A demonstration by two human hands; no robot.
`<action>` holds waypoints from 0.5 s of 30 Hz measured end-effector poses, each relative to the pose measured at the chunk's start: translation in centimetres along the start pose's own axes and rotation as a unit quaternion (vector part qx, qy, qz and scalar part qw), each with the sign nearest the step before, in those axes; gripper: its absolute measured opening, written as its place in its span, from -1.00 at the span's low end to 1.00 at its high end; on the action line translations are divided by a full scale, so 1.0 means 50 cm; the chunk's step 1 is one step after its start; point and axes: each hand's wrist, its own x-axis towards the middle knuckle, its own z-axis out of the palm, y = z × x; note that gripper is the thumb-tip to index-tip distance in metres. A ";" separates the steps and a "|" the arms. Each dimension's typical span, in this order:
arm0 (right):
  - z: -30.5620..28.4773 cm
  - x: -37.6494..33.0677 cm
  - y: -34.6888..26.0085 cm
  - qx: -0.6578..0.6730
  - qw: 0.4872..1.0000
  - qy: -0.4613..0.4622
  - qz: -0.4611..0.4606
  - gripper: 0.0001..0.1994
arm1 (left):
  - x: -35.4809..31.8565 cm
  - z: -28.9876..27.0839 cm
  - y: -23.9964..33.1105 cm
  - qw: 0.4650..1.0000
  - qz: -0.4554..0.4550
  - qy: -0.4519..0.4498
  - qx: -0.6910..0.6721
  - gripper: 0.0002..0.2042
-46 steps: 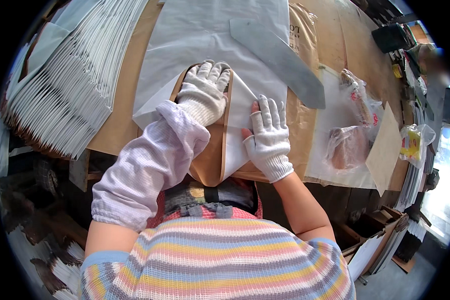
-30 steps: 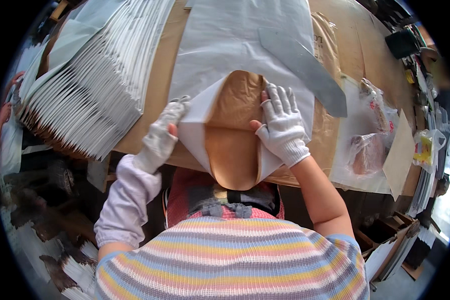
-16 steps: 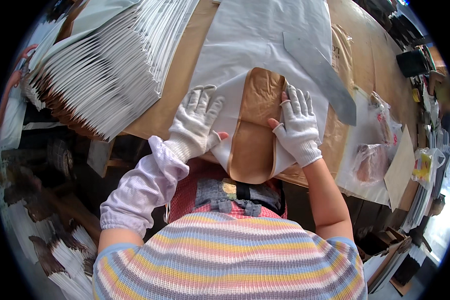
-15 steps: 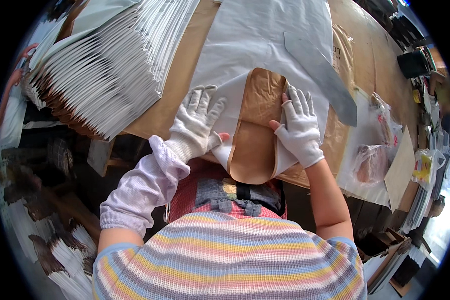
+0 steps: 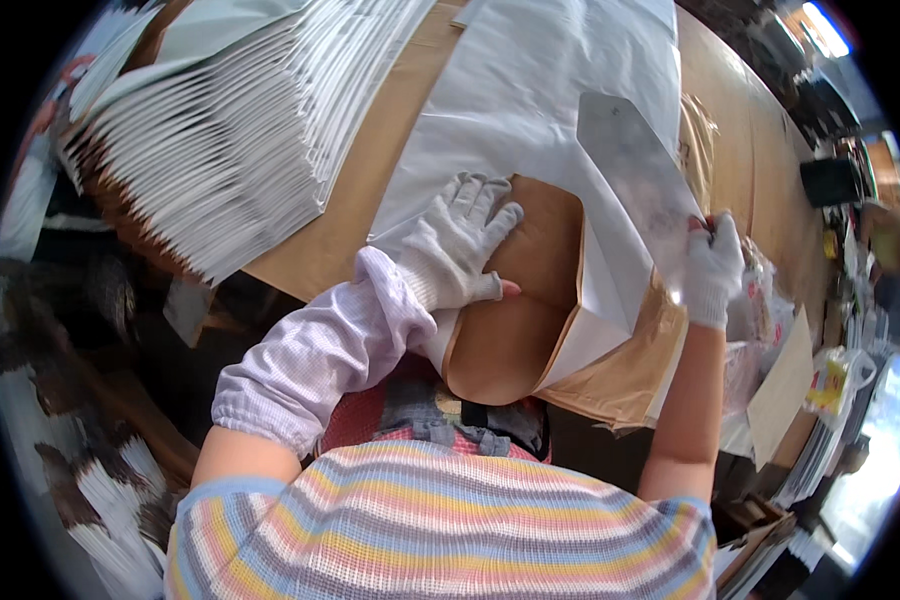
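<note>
A white paper bag (image 5: pixel 530 75) with a brown inner layer (image 5: pixel 532 240) lies on the table, its near end spread open in a rounded shape. My left hand (image 5: pixel 458 235), in a white glove with bare thumb tip, lies flat on the left side of that opening, fingers apart. My right hand (image 5: pixel 715 262), in a similar glove, grips the near end of a flat grey metal plate (image 5: pixel 638 165) with an angled far end and a small hole. The plate slants over the bag's right side; a white flap (image 5: pixel 610 265) stands beside it.
A thick fanned stack of white folded bags (image 5: pixel 220 140) covers the table's left. Brown paper (image 5: pixel 610 385) lies under the bag's right side. Clear plastic bags (image 5: pixel 760 300) and a beige board (image 5: pixel 780 390) sit at the right edge. More bundles (image 5: pixel 110 500) stand low at the left.
My right hand has left the bag's right edge and taken hold of the metal plate, which has turned slightly. My left hand has moved right onto the brown opening.
</note>
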 end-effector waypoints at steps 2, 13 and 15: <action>-0.021 -0.071 -0.035 0.129 0.986 0.033 -0.102 -0.91 | -0.030 0.035 -0.002 0.998 -0.029 0.049 0.008 -0.11; 0.086 -0.230 -0.109 0.152 0.949 -0.175 -0.215 -0.87 | -0.259 -0.025 -0.073 0.963 -0.245 0.008 0.115 -0.08; 0.094 -0.226 -0.123 0.161 0.943 -0.192 -0.217 -0.85 | -0.261 0.021 -0.063 0.988 -0.005 0.133 0.078 -0.29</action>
